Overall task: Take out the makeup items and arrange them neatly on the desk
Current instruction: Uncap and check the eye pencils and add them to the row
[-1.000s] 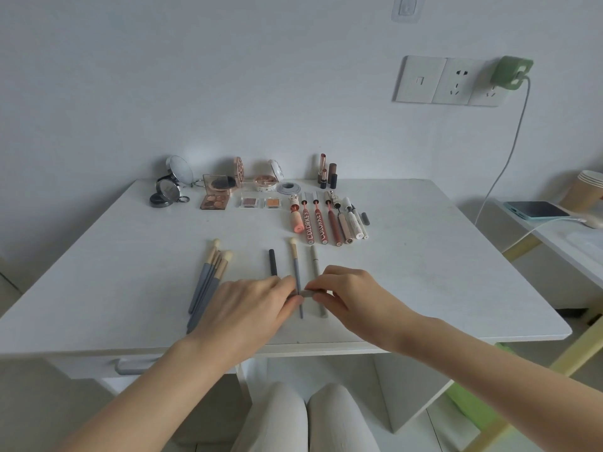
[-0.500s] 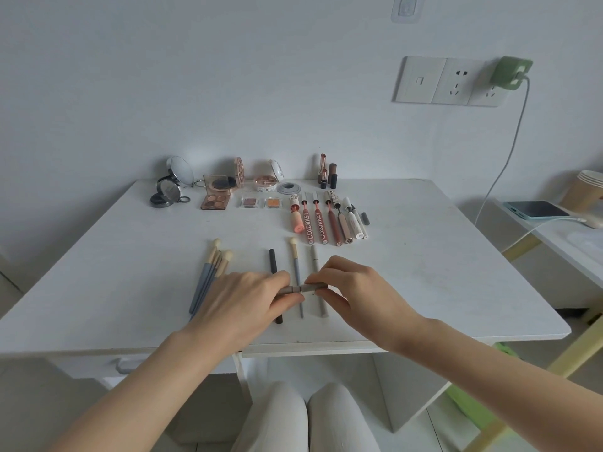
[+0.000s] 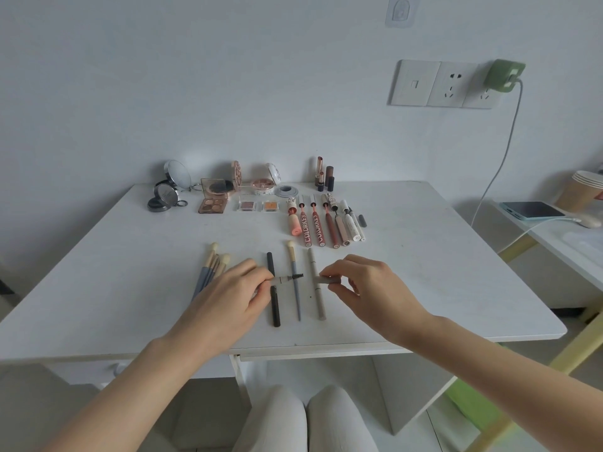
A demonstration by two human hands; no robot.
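Head cam, largest first. White desk point(image 3: 424, 272) fills the mid frame; I see it from above w/ both my forearms reaching in.

Left hand point(image 3: 228, 295): thumb and forefinger pinched on the handle of a spoolie wand point(image 3: 290, 278), bristle end pointing right, held level above the desk. Right hand point(image 3: 368, 288): fingertips pinched on a grey cap point(image 3: 328, 280), just right of the bristles, not touching them. Wand and cap are apart w/ a small gap between.

Under the hands, 3 items lie parallel, front-to-back: black pencil point(image 3: 273, 288), grey-handled brush point(image 3: 294, 278), beige pencil point(image 3: 317, 288). Left of those, a bunch of blue-handled brushes point(image 3: 210, 269), partly hidden by the left hand.

Mid desk, right of centre: row of lip/mascara tubes point(image 3: 323, 223), side by side. Back edge, L to R: round mirror compact point(image 3: 169, 194), eyeshadow palette point(image 3: 213, 200), 2 small single shadows point(image 3: 259, 205), open blush compacts point(image 3: 262, 182), upright lipsticks point(image 3: 323, 172).

Far right, separate surface: phone point(image 3: 532, 210) on a charge cable, paper cups point(image 3: 584, 190).
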